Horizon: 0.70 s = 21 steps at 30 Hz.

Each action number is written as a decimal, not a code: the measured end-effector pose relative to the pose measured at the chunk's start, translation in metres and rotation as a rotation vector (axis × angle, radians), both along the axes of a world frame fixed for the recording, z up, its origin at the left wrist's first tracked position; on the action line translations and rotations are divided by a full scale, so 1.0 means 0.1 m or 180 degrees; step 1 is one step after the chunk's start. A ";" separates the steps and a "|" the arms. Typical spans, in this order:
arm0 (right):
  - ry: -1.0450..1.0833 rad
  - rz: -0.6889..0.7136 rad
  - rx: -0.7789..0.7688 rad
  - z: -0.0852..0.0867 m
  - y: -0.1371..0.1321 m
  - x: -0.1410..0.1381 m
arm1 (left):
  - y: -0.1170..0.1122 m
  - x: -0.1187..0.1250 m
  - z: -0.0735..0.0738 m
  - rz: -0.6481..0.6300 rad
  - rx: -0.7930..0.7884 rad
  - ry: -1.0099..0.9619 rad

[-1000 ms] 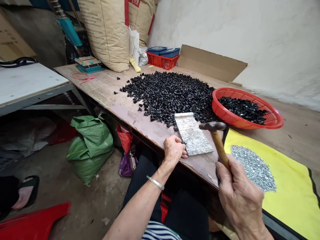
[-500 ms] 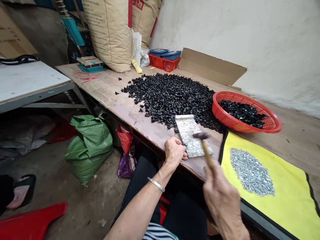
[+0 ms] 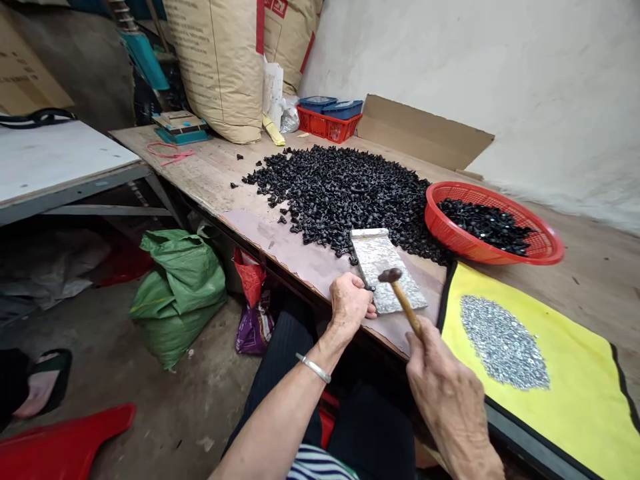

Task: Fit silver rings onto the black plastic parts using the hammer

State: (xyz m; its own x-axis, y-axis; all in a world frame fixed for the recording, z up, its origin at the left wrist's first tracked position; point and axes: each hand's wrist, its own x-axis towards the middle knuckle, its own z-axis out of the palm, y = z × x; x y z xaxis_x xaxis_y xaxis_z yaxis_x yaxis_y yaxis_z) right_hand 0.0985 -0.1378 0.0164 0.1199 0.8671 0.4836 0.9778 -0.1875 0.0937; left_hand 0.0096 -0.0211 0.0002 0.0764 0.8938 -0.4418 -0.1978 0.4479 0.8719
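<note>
My left hand is closed at the left edge of a scuffed metal plate, pinching a small black plastic part that shows only at the fingertips. My right hand grips the wooden handle of a small hammer. The hammer's head is over the plate, right of the left fingertips and apart from them. Behind the plate spreads a large heap of small black plastic parts. Small shiny metal pieces lie in a pile on a yellow cloth, right of my right hand.
A red plastic basket with black parts stands right of the heap. At the back are a red crate with blue containers, a cardboard strip and large paper sacks. A green sack sits on the floor at left.
The hammer's head has shifted slightly left over the plate and is no longer smeared by motion. My left hand stays at the plate's edge.
</note>
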 end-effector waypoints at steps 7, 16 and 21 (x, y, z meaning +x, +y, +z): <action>0.0535 -0.0262 -0.0477 -0.04 0.02 -0.04 | 0.01 0.01 0.02 0.0052 -0.0017 -0.0057; 0.3627 -0.0423 -0.0979 0.03 0.36 0.28 | -0.15 -0.16 0.05 0.0062 0.0347 -0.0633; 0.2442 -0.0476 -0.0705 0.03 0.44 0.31 | -0.42 -0.41 0.25 -0.0092 0.0724 -0.0650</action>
State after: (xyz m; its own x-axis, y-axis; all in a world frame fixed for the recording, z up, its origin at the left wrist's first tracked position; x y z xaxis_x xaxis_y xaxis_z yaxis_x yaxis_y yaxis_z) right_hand 0.1300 -0.0943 0.0195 0.4706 0.8815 0.0388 0.7509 -0.3770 -0.5421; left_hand -0.0317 -0.0634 0.0254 0.1699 0.9642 -0.2035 -0.3693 0.2537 0.8940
